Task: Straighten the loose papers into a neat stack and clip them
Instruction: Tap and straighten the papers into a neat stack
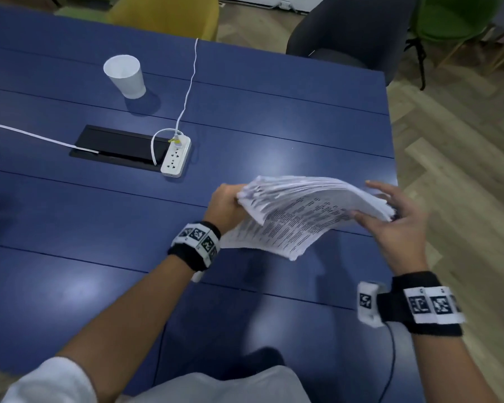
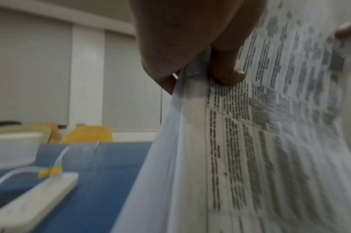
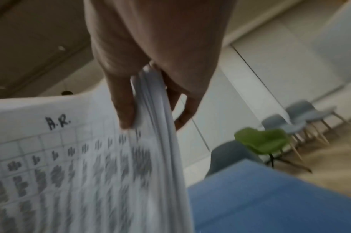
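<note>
Now both hands have the sheaf of printed papers (image 1: 309, 213) lifted off the blue table (image 1: 259, 117): left hand (image 1: 226, 203) pinching one end, right hand (image 1: 396, 216) gripping the other. Beyond sit a white power strip (image 1: 175, 156), its cable (image 1: 190, 82), and a paper cup (image 1: 125, 75).

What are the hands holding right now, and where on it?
Both hold the stack of papers above the table: left hand grips its left edge, right hand pinches its right edge.
</note>
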{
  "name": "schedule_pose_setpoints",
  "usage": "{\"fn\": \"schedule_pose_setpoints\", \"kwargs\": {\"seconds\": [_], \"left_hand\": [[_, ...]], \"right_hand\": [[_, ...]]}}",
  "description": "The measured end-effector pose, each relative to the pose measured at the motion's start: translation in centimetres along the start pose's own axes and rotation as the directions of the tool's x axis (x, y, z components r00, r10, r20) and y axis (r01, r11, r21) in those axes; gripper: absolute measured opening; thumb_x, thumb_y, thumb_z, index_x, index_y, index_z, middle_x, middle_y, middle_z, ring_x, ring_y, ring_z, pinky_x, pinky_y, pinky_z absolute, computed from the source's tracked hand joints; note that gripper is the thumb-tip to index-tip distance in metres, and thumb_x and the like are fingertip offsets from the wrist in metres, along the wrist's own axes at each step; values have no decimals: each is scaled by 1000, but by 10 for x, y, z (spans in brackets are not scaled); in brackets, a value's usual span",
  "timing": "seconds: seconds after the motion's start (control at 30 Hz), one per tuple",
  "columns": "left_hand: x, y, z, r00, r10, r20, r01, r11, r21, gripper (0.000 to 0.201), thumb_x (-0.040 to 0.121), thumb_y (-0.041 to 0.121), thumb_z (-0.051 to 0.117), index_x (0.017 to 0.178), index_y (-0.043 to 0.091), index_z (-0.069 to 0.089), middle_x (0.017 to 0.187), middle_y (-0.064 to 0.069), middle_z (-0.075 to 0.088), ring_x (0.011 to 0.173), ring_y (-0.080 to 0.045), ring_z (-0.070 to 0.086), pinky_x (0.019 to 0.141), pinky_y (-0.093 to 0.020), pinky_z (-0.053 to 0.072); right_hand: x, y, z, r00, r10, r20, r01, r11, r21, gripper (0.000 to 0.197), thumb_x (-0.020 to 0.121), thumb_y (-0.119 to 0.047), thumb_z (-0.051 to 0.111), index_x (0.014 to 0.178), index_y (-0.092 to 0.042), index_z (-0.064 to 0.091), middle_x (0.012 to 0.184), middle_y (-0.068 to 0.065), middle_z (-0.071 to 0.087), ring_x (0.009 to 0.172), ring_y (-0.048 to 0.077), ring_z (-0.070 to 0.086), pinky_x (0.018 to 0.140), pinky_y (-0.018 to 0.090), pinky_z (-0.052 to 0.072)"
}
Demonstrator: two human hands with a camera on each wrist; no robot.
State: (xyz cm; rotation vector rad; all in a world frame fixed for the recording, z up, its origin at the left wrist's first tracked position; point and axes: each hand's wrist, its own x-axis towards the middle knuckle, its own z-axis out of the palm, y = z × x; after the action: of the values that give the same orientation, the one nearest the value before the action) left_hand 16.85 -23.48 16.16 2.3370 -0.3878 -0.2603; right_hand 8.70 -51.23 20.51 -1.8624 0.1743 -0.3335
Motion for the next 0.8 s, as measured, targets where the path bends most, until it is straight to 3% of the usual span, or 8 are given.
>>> {"fn": "schedule_pose_setpoints", "kwargs": {"seconds": [0.13,0.23,0.37,0.43,0.53,0.6,0.67,0.8], "left_hand": [[22,21,-25,994,104,40,-108,987,116,10,70,20,54,80,23,55,49,-8,49,57,-38,60,54,-36,50],[25,38,-26,982,116,148,-150,957,247,8,70,18,56,70,16,64,59,-10,60,66,-38,58,59,-33,46],[24,26,-23,961,34,275,-88,979,186,21,73,20,76,92,25,70,70,6,62,73,-20,59,66,-31,45],[20,3,-21,939,9,344,-78,979,188,23,73,28,78,93,27,68,74,9,63,75,-15,58,68,-33,47],[11,-44,-19,912,-138,386,-2,940,340,17,72,36,78,82,30,66,80,8,63,85,-21,62,69,-31,42],[6,-74,-22,930,-175,322,112,972,205,18,67,42,79,76,33,67,79,6,67,85,-23,66,71,-36,50],[-2,-98,-22,966,-177,187,211,960,-182,40,59,38,82,94,23,72,91,-5,73,87,-23,69,77,-44,57],[-25,-101,3,954,-201,221,297,715,-633,70,60,9,85,123,11,53,115,-10,65,102,-14,66,83,-32,57]], "right_hand": [[25,-9,-10,939,95,330,-5,964,-265,58,68,6,78,100,-40,65,79,12,70,65,25,59,64,29,47],[28,-11,7,883,93,460,26,969,-247,47,72,0,80,97,-36,65,88,-7,75,76,8,68,72,17,50],[22,3,24,892,119,435,-53,985,-162,34,78,-6,76,82,-40,71,75,-30,69,71,-16,59,69,7,44],[19,19,18,901,154,406,-117,986,-116,43,77,-1,73,71,-44,74,72,-31,69,72,-16,61,71,7,45],[13,40,1,921,182,344,-168,983,-71,45,79,8,69,87,-36,78,90,-20,74,90,-1,68,85,22,52],[8,51,-8,928,211,306,-211,977,-35,34,78,7,71,104,-15,75,103,-8,74,98,11,69,90,30,54],[1,59,-13,933,248,260,-257,966,2,33,77,9,71,106,-5,71,99,-12,75,91,6,69,82,19,54],[-10,69,-7,935,335,115,-347,931,110,31,74,16,68,93,-8,68,76,-14,74,70,0,68,67,14,52]]}}
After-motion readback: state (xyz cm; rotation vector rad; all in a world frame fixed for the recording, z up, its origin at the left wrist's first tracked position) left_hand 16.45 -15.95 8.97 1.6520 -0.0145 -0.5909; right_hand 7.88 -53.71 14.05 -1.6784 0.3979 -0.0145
